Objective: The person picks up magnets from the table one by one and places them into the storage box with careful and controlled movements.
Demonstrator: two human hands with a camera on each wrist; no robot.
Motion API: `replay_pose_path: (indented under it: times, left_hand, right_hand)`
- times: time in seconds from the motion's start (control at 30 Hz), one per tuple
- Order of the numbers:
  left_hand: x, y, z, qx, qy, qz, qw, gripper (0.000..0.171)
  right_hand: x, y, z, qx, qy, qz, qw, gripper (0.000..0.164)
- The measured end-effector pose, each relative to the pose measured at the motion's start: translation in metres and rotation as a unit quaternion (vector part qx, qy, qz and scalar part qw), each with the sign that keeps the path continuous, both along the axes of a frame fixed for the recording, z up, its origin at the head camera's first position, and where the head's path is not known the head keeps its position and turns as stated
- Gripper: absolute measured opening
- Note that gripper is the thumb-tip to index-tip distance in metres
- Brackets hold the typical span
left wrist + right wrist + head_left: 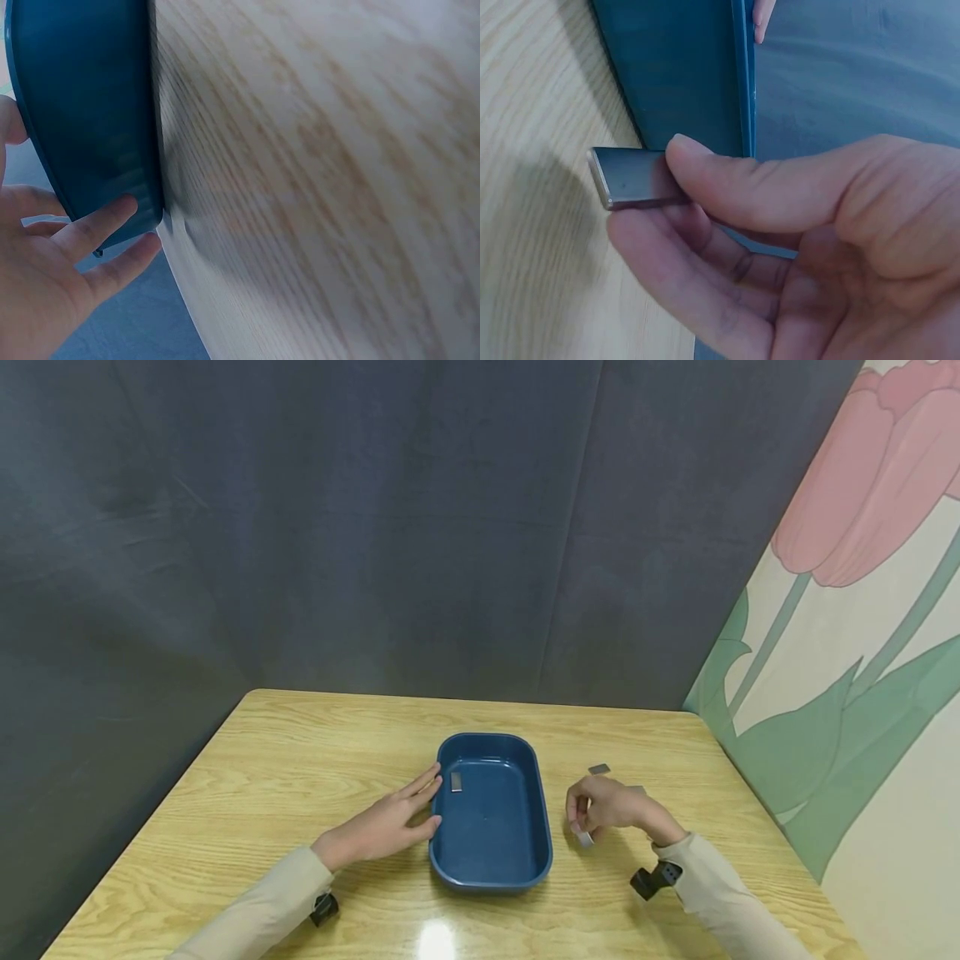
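Note:
A dark blue rectangular tray (491,835) sits on the wooden table, and one small flat silvery metal block (456,782) lies inside it near the left wall. My left hand (382,831) touches the tray's left side with spread fingers, seen also against the blue wall in the left wrist view. To the right of the tray, my right hand (611,802) pinches another metal block (634,178) between thumb and fingers. That block is held above the table, its shiny face and edge showing in the right wrist view.
Beyond my right hand a similar metal block (599,769) lies on the table (315,735). Another block (637,789) is partly hidden behind that hand. A dark curtain (450,527) hangs behind the table, and a wall painted with tulips (862,693) borders its right side.

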State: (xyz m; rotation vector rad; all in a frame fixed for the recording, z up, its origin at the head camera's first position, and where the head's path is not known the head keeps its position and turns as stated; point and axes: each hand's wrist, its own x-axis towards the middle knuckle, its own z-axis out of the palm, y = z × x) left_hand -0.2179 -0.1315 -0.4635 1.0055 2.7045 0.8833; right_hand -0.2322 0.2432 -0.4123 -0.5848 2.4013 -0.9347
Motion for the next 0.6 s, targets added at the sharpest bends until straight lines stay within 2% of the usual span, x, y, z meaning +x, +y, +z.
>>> replay_pose_path:
  times: [0.23,0.47,0.6]
  left_hand:
    - [0.0004,-0.0001,0.0001,-0.002,0.003,-0.001,1.0000,0.066]
    - [0.0000,-0.0004,-0.0008,0.000,0.004,-0.001,1.0000,0.066]
    - [-0.0002,-0.0006,-0.0011,0.000,0.006,-0.002,1.0000,0.066]
  right_hand:
    - [-0.0037,-0.0003,0.0013,-0.013,0.018,0.001,1.000,0.015]
    - [-0.0073,-0.0011,0.0039,-0.027,0.035,0.006,0.999,0.024]
    - [-0.0088,-0.0019,0.0050,-0.029,0.032,0.007,0.999,0.024]
